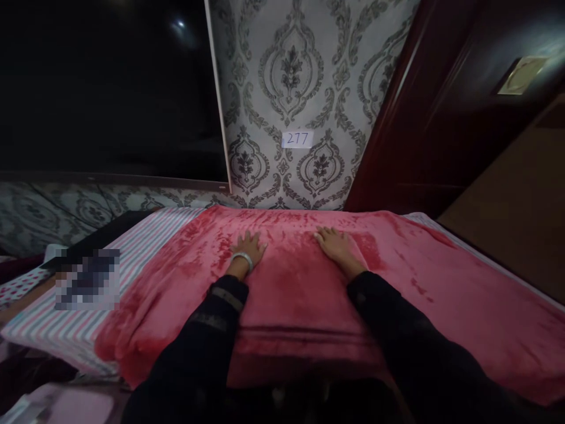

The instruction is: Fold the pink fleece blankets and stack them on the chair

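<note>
Left hand unclenched, palm down, fingers spread flat on a red-pink plush blanket; pale bracelet around its wrist. Right hand likewise flattened palm down on the same blanket, fingers extended toward the wall, level with the left and well apart from it. Dark sleeves on both forearms, reaching in from the near side, with lighter bands across the left one.

Between and around both hands, the blanket, laid out wide and mostly smooth; darker brushed patches in the pile, one just to the right of the right hand. Near the front edge, dark crease lines running across, between the forearms. At the left end, looser folds, bunched toward the near corner.

Beneath the blanket, a striped cloth in white, pink and grey, exposed along the left and in a narrow strip at the far right. On its left part, a pixelated patch, contents impossible to tell. Farther left, a white cloth with red dots.

Beyond the far edge, patterned wallpaper with a paper label handwritten "277". Up left, a large dark screen; to the right, a glossy dark-red panel with a pale plate.
</note>
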{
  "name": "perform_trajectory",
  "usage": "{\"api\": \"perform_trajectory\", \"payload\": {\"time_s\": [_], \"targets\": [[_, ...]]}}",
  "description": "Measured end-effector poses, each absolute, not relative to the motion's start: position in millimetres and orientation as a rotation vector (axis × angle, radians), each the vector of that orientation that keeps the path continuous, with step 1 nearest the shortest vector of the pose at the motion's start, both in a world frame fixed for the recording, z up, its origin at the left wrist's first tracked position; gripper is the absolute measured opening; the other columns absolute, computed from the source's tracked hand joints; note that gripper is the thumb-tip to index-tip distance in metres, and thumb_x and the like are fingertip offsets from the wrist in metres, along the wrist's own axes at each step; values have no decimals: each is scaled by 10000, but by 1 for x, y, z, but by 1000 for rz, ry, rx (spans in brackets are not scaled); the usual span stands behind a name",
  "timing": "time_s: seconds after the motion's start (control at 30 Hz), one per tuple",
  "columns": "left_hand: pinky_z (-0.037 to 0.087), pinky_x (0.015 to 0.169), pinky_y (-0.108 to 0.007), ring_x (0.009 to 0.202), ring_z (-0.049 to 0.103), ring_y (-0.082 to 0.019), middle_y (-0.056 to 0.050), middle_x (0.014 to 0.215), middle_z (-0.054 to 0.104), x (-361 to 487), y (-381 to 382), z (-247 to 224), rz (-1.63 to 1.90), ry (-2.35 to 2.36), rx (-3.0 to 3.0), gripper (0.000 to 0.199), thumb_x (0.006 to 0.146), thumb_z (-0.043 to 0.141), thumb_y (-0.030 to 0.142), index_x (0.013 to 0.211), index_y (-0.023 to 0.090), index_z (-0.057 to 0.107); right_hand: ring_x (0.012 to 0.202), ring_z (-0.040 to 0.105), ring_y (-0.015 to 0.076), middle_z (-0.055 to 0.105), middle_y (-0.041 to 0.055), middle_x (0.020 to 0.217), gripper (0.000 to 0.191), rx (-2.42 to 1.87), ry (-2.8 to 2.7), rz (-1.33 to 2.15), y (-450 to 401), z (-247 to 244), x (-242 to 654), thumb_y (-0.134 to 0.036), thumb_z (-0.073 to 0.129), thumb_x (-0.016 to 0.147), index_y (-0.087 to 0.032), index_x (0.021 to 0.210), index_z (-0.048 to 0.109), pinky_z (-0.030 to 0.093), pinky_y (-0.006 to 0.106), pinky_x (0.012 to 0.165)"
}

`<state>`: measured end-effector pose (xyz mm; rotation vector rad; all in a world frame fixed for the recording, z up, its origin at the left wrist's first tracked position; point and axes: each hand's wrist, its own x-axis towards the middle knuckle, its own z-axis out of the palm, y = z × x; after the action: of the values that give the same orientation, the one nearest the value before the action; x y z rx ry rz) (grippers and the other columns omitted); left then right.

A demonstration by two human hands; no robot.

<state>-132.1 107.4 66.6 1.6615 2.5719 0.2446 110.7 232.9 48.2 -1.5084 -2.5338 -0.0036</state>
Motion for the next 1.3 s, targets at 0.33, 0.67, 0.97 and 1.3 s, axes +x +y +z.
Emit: {"api": "perform_trajectory", "payload": {"time_s": [0.33, 0.67, 0.97, 1.3], "targets": [[437, 1058, -620, 1370, 482, -414, -141, 1655, 291, -145, 106, 43, 237, 2605, 1650, 635, 996, 273, 529, 1573, 279, 365, 1317, 509, 277, 606, 130, 1420, 477, -1455, -2413, -67, 238, 15, 125, -387, 291, 1062, -188, 1386, 579, 367, 477, 1082], [427, 1069, -597, 1374, 478, -402, -145, 1650, 300, -144, 106, 43, 252, 2624, 1641, 652, 999, 265, 541, 1582, 258, 338, 1453, 396, 272, 471, 117, 1564, 555, -1528, -2371, 107, 241, 21, 138, -405, 256, 1052, -206, 1540, 432, 282, 546, 1181], [408, 1091, -598, 1392, 457, -406, -130, 1663, 279, -141, 106, 48, 271, 2620, 1600, 668, 986, 270, 556, 1585, 267, 335, 1494, 327, 314, 221, 141, 1680, 624, -1659, -2375, 114, 221, -10, 191, -470, 234, 1039, -201, 1593, 331, 417, 577, 1094], [253, 1161, -668, 1514, 214, -464, -169, 1700, 119, -128, 92, 73, 155, 2608, 1667, 750, 982, 319, 604, 1623, 227, 221, 1528, 241, 345, 220, 115, 1682, 603, -1745, -2411, 247, 166, 15, 231, -452, 271, 1047, -221, 1601, 320, 334, 633, 1145]]}}
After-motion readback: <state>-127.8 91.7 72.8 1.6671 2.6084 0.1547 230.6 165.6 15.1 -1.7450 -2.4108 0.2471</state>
